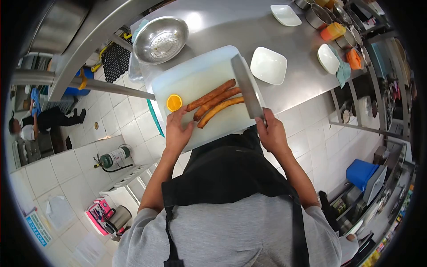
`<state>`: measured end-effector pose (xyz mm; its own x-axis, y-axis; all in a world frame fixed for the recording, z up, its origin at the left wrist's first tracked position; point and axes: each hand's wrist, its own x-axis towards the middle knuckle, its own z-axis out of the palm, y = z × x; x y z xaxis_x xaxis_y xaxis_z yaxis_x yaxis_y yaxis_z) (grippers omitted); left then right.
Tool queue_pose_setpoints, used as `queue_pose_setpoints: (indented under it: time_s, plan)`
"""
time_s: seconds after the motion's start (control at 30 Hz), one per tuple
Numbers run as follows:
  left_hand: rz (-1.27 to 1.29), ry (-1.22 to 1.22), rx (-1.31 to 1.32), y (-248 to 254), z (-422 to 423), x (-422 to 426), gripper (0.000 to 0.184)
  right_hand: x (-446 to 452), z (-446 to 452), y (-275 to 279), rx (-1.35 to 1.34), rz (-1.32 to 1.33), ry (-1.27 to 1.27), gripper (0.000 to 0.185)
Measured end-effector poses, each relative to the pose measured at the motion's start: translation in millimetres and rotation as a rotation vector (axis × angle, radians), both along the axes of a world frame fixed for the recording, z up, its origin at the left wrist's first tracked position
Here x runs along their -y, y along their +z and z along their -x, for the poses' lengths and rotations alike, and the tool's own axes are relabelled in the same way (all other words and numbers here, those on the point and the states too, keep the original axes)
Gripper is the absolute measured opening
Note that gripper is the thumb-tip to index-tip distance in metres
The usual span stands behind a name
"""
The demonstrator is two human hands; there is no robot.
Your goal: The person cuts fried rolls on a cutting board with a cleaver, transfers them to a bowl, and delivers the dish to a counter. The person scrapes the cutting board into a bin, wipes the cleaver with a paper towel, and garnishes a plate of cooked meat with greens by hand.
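White floor tiles (302,138) — steel counter (222,29), bright glare (194,21) on top — tiled wall (66,167) left.

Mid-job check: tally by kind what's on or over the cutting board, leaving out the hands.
Long brown pieces of food: 3
Cut orange: 1
Knife: 1
Total: 5
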<state>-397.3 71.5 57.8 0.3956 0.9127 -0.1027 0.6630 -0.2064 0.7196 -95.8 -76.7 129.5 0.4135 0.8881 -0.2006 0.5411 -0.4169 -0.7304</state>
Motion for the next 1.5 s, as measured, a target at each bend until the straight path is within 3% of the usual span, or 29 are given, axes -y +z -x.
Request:
queue_pose_setpoints:
  time_s: [0.1,0.3,1.0,1.2,1.5]
  plan:
    - [-0.106,-0.107,-0.006,1,8,4,0.079,1,15,-1,0.011,-0.048,0.069,0.030]
    - [-0.125,-0.130,-0.041,3,6,9,0.087,-8,31,-4,0.075,-0.047,0.196,0.032]
    - [-0.157,-0.115,0.001,-4,9,11,0.078,-19,40,1,0.165,0.071,0.321,0.026]
    - [-0.150,-0.078,0.114,-7,12,11,0.070,-45,46,16,0.194,0.333,0.387,0.019]
    - [-0.392,-0.239,0.003,30,-33,-17,0.063,-63,46,-2,0.237,0.246,0.402,0.026]
